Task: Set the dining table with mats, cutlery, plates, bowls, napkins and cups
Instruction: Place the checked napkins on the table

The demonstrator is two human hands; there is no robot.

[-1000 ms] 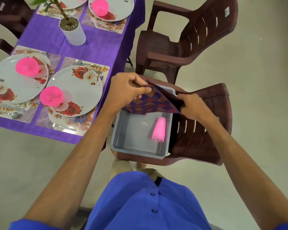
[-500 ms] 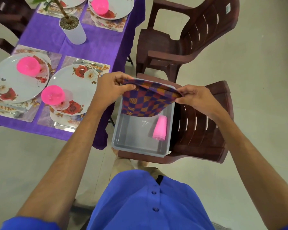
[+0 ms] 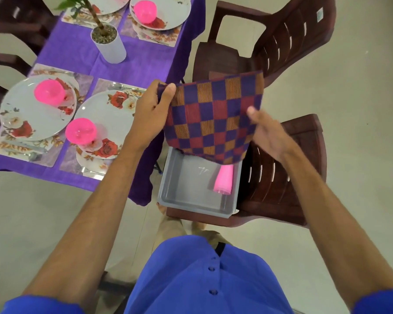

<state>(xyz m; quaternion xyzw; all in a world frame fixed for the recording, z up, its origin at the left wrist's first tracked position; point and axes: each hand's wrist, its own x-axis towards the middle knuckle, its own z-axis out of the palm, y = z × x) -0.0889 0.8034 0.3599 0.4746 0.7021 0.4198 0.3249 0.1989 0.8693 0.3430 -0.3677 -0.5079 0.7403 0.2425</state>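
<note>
Both hands, left hand (image 3: 149,114) and right hand (image 3: 267,132), now pinch the napkin (image 3: 213,118) spread higher mid-frame; plates (image 3: 104,123) and bowls (image 3: 81,131) sit upper left, cups (image 3: 224,181) remain.

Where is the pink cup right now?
In the head view, the pink cup lies on its side in the grey tray on the brown chair, just below the checked napkin.

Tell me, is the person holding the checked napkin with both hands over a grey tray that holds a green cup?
Not quite: the cup is pink, not green, as the head view shows. Both hands, left and right, do hold the napkin over the grey tray.
</note>
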